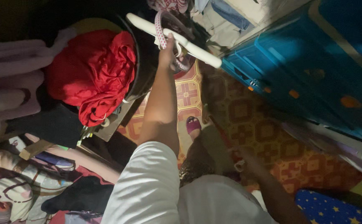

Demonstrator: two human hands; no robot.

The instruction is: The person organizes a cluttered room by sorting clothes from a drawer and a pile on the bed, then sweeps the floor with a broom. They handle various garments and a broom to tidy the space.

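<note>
My left hand (167, 50) is raised at the top centre, fingers closed around a white plastic hanger (197, 52) that runs diagonally. A pink strap with white dots (161, 31) loops over the hanger by my fingers. My left arm, in a white sleeve, reaches up from the bottom of the view. My right hand (242, 159) hangs low in shadow over the patterned floor. Whether it holds anything is too dark to tell.
A red cloth (93, 72) fills a dark round basket (143, 66) on the left, with pale pink fabric (10, 79) beside it. A blue plastic drawer unit (313, 70) stands on the right. My foot in a maroon slipper (193, 124) rests on the orange patterned floor (247, 116).
</note>
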